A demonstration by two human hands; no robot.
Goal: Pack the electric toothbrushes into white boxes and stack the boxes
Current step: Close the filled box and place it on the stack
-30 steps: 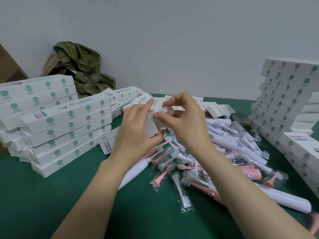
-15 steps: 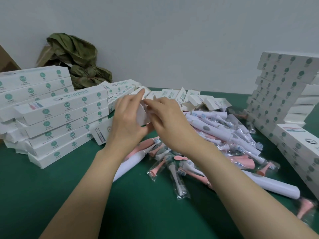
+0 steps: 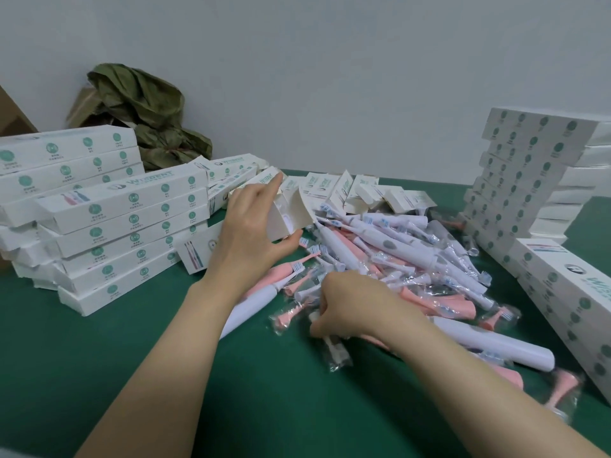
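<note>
One view, worn on the head, wide-angle, facing forward and down over the green tabletop [image 3: 49,375]. Close enough to set the fingers [image 3: 264,192] at mid-frame. Beyond the fingers, a pale wall [image 3: 330,77] closing off the far side.

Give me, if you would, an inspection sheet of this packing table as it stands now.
Surface: green table cover, flat.
Job's things: pile of toothbrushes, white and pink, with bagged heads, at centre; closed white boxes in a left stack and a right stack; open-flapped boxes at the back.
Clutter: crumpled olive cloth by the wall, back left.
Grippers: left hand holds an open box; right hand grips a bagged brush head.
Cables: nothing seen.
Surroundings: plain pale wall; brown cardboard at far left.
</note>
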